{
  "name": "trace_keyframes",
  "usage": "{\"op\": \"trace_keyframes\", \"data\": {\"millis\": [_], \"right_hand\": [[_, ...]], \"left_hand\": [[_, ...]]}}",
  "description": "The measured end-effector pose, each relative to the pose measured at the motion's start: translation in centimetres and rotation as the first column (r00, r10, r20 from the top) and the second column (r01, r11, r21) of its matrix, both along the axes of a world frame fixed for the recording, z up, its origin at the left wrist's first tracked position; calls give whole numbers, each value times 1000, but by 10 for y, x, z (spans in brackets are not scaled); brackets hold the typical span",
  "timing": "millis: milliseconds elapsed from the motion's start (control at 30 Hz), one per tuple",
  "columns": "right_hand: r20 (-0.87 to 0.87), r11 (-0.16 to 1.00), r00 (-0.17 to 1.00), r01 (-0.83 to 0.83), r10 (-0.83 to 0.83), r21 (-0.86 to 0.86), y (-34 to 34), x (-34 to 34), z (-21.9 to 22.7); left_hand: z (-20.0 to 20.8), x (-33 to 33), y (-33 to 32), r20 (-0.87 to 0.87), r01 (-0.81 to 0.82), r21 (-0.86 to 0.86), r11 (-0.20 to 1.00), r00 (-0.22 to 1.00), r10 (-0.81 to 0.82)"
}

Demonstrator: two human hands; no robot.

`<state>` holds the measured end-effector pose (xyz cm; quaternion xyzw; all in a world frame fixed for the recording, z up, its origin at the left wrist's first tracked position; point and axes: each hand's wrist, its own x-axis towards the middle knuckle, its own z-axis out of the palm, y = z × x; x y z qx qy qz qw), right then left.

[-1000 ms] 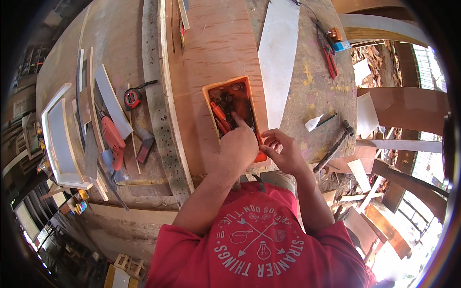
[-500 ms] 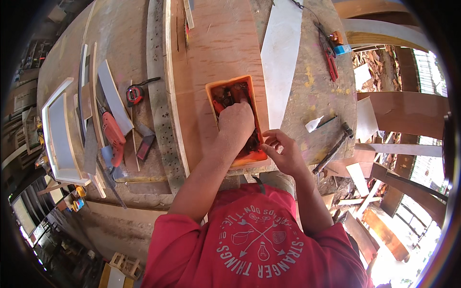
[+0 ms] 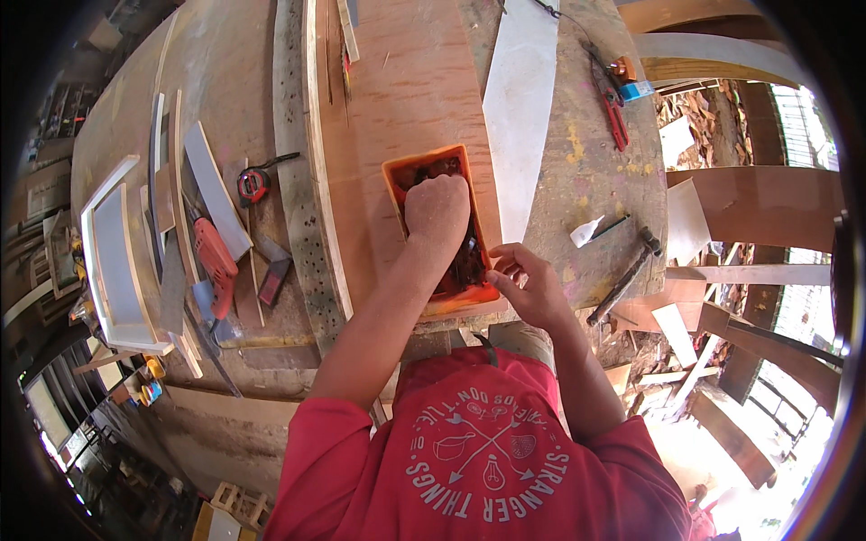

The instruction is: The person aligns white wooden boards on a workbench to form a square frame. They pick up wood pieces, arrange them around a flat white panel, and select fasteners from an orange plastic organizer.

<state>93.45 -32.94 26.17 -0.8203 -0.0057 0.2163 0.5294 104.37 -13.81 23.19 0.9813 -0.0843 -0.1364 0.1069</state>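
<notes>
An orange plastic box [image 3: 390,178] with small dark items inside stands on a reddish-brown plywood board [image 3: 397,90]. Down in its upper part is my left hand [image 3: 437,212], bent at the wrist. The box and the hand's own back hide those fingers, so what they touch does not show. At the box's lower right rim, my right hand [image 3: 534,287] has its fingers curled and its thumb against the edge, gripping it. Dark hardware [image 3: 465,263] shows in the box beside my left hand, too jumbled to name piece by piece.
Left of the board lie a red power drill [image 3: 215,261], a tape measure [image 3: 253,185], wood strips and a framed panel [image 3: 115,257]. To the right are a white strip [image 3: 521,117], a small white bottle [image 3: 586,232], a hammer [image 3: 624,278] and a red-handled tool [image 3: 616,124].
My left hand has shifted slightly up and left within the box, and its fingers have sunk out of sight. My right hand keeps its place at the rim. The view has moved slightly.
</notes>
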Motion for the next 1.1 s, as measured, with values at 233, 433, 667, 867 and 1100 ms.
{"op": "trace_keyframes", "data": {"millis": [233,433,667,867,1100], "right_hand": [[-17,1000,1000,12,-12,-2,0,-2,0],[-27,1000,1000,14,-14,16,-1,-3,-3],[-23,1000,1000,-12,13,28,-1,1,0],[-20,999,1000,-21,21,31,0,2,1],[-22,998,1000,-21,22,62,-1,-1,-9]], "left_hand": [[11,5,13,110,25,-9,1000,994,-24],[43,-29,42,158,-92,-597,797,960,229],[52,-64,56,-33,-165,-894,417,951,307],[42,-73,70,-660,-541,-607,-582,751,-9],[44,-55,76,-36,-135,-698,703,988,153]]}}
